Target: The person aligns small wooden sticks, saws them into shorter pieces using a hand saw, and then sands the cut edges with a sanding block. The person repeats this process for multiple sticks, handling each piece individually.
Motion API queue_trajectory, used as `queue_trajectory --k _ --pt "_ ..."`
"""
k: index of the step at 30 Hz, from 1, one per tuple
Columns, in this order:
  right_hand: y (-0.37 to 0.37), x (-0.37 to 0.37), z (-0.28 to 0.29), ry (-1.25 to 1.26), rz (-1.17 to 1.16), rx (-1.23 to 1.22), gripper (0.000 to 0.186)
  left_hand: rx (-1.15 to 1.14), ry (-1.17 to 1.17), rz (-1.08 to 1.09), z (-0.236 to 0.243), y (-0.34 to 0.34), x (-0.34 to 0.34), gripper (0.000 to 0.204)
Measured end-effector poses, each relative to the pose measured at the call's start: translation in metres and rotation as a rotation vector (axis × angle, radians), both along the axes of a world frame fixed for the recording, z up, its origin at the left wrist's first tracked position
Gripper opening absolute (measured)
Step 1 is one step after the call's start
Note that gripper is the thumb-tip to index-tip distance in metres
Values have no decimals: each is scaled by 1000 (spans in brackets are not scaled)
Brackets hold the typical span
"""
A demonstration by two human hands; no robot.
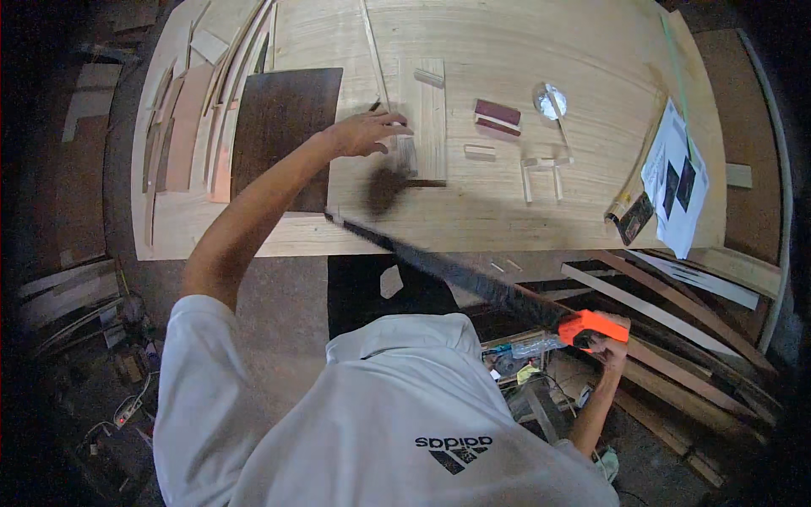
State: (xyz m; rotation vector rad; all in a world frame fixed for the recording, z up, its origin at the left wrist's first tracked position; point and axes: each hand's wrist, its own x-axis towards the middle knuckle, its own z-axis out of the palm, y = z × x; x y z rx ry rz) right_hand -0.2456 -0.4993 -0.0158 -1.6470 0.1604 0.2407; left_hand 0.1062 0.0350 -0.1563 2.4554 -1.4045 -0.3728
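Observation:
My right hand [607, 341] is closed round the orange handle of a handsaw [473, 272]. The long dark blade slants up and left, its tip at the table's front edge. Over the table [507, 228], my left hand [365, 133] has its fingers stretched out and seems to hold nothing. Beside its fingertips lies a pale narrow board [429, 110] with a small grooved wood piece [429, 78] on top. A thin wood strip [372, 46] runs back from near this hand. Below the fingers is a dark brown blurred patch [384, 188]; I cannot tell what it is.
A dark brown panel [291, 118] lies left of my hand, with several thin strips beyond it. Further right are a dark red block [497, 117], a shiny round dish [550, 101], small wood pieces [541, 176] and printed paper [678, 186]. Planks [650, 308] lie below the table, right.

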Motion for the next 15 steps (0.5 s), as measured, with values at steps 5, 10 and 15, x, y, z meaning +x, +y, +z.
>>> queue_trajectory --k 5,10,15 --pt "27 -25 -2 243 -540 398 11 72 9 -229 -6 -26 14 59" --pt "92 -23 -14 181 -678 482 33 139 -55 -368 -17 -29 18 45" --pt "150 -25 -32 134 -707 562 33 59 -114 -402 -27 -29 13 40"
